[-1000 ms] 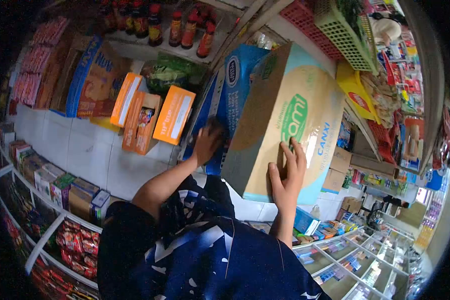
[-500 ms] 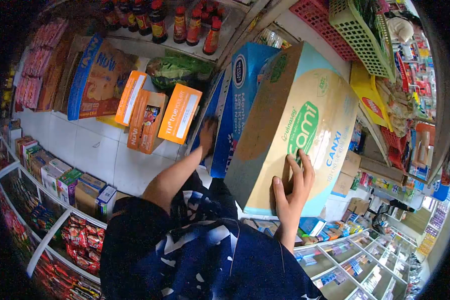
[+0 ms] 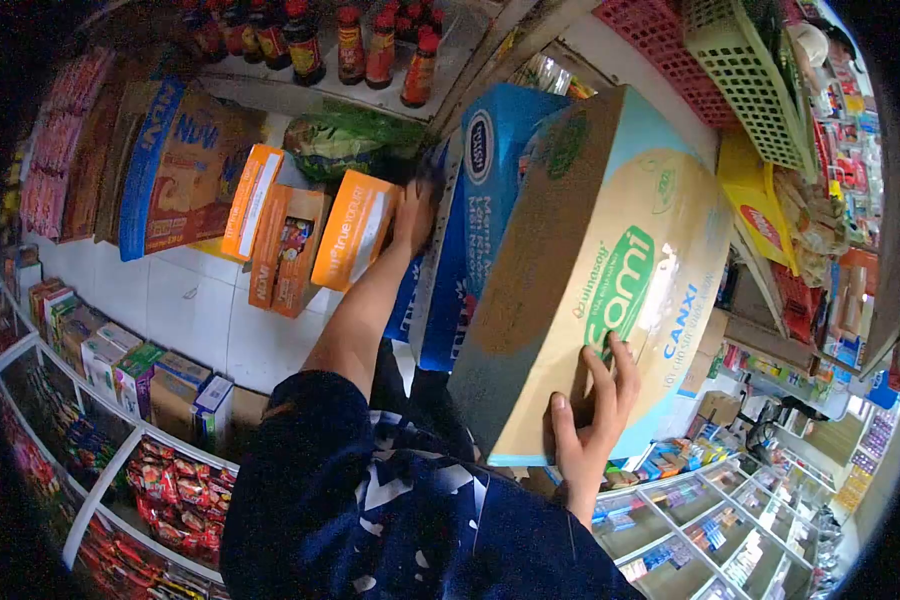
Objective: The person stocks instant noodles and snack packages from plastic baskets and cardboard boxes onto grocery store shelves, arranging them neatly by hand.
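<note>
In the head view, with clock directions taken from its middle, the large Fami carton point(image 3: 595, 270) leans at three o'clock, its printed face turned upward. The right hand point(image 3: 594, 428), at four o'clock, rests on that face near the lower edge, fingers loosely spread and slightly bent, thumb apart from them; it touches the cardboard without gripping it. The left hand point(image 3: 416, 215) reaches toward eleven o'clock, between the orange yogurt box point(image 3: 355, 232) and the blue carton point(image 3: 485, 205) at twelve. Its fingers are dark and blurred, so how far they are open, and whether they hold anything, cannot be told; the hand overlaps the yogurt box's edge. More orange boxes point(image 3: 292, 252) stand at ten o'clock, and a green-wrapped bundle point(image 3: 330, 150) lies at eleven, below bottles point(image 3: 380, 55) on a shelf.
</note>
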`<state>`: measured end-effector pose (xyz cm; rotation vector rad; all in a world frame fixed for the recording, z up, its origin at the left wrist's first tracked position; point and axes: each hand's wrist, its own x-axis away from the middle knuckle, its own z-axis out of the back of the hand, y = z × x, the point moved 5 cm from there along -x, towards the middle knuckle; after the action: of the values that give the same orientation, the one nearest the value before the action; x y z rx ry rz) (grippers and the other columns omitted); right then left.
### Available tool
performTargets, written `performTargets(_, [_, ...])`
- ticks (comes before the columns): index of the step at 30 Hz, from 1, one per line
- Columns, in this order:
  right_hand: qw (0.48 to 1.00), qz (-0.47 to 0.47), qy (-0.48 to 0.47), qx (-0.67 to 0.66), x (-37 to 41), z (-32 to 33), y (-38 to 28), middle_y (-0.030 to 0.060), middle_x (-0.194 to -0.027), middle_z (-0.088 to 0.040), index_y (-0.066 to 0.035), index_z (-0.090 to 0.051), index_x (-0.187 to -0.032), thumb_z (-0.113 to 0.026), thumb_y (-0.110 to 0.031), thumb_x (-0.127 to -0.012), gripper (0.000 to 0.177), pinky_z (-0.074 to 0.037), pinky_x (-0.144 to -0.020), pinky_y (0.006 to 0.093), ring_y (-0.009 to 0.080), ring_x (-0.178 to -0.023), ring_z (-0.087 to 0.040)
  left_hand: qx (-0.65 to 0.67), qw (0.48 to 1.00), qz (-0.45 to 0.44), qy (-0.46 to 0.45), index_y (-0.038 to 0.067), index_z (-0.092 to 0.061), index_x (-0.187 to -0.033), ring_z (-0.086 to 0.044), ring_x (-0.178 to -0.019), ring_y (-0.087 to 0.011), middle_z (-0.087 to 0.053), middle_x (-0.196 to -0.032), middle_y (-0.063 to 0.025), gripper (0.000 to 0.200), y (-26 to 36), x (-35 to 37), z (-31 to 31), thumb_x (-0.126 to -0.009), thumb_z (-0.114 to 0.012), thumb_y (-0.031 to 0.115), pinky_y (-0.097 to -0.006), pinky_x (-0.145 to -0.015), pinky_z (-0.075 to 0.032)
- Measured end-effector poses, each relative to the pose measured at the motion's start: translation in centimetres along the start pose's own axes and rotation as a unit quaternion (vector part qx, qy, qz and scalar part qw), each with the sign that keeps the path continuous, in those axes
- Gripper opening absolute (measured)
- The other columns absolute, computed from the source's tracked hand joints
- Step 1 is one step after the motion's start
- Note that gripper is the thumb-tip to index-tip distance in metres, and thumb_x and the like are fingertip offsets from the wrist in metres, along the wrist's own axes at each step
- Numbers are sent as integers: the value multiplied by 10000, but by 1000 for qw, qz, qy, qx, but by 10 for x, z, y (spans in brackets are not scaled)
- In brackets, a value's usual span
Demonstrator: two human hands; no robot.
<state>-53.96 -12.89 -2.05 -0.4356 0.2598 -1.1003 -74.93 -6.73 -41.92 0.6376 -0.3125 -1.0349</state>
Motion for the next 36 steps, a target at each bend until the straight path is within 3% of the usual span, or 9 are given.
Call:
performTargets(5, [1000, 4, -4, 12, 0, 0, -2, 177, -1278, -384, -62, -527, -1112, -617, -185, -706, 434, -219, -998, 464, 373, -1196, -315, 125, 986, 103, -43, 44, -496, -1120, -379, -1110, -370, -428, -1198, -195, 326, 3, 126, 40, -801, -469, 106, -432, -929, -334])
performTargets(6, [1000, 10, 0, 22, 1, -1, 1, 181, -1271, -387, -61, -526, -1116, -616, -193, -715, 432, -224, -996, 461, 376, -1192, -319, -181, 960, -181, -117, 23, -477, -1151, -402, -1089, -384, -429, -1208, -205, 347, 7, 155, 32, -830, -476, 156, -440, -928, -331])
performTargets(8, [1000, 29, 9, 6, 0, 1, 0, 178, -1256, -397, -73, -523, -1128, -618, -227, -726, 440, -233, -992, 464, 379, -1185, -325, 144, 986, -9, -88, 14, -543, -1064, -436, -1074, -369, -448, -1198, -189, 311, -25, 203, 24, -777, -491, 121, -434, -904, -359])
performTargets(9, [999, 34, 9, 3, -1, 4, -1, 174, -1253, -398, -77, -522, -1131, -618, -238, -729, 444, -235, -991, 466, 379, -1183, -326, -160, 958, -211, -105, 11, -570, -992, -453, -1048, -355, -473, -1152, -184, 284, -6, 222, 35, -735, -503, 113, -431, -886, -375])
performTargets(16, [996, 76, 53, -2, 3, 13, -4, 148, -1233, -410, -104, -522, -1119, -597, -254, -750, 406, -278, -960, 457, 363, -1170, -332, -103, 940, -77, -317, 48, -568, -992, -518, -912, -365, -518, -1055, -170, 274, -7, 222, 105, -751, -591, 175, -394, -784, -435])
performTargets(23, [937, 111, 30, -329, 16, 23, 11, 156, -1227, -412, -72, -523, -1104, -600, -246, -744, 408, -255, -985, 440, 381, -1183, -320, 360, 927, 34, 100, 2, -513, -1049, -527, -892, -198, -534, -987, -78, 358, 111, 137, 282, -722, -631, 89, -301, -843, -395])
performTargets(26, [907, 185, -6, -378, 24, 43, -7, 163, -1311, -315, -84, -409, -1239, -605, -336, -737, 595, -201, -1017, 436, 370, -1239, -247, 535, 841, 7, 85, 25, -449, -1081, -485, -956, -182, -482, -1009, -66, 357, 211, 143, 337, -745, -568, 54, -306, -875, -367])
performTargets(31, [860, 159, 11, -484, 32, 44, -14, 152, -1297, -329, -32, -337, -1275, -599, -315, -780, 628, -206, -1013, 359, 251, -1227, -286, 156, 957, -237, -52, 32, -274, -1311, -98, -1281, -388, -173, -1343, -259, 545, 295, 174, 277, -868, -436, 304, -492, -1028, 7])
performTargets(36, [912, 293, 47, -284, 33, 55, 2, 179, -1091, -473, -74, -462, -1169, -620, -130, -743, 459, -404, -850, 358, 335, -1002, -485, 86, 975, -204, -20, 90, -290, -1324, -121, -1280, -380, -172, -1371, -222, 629, 293, 195, 311, -818, -509, 391, -542, -1000, -4])
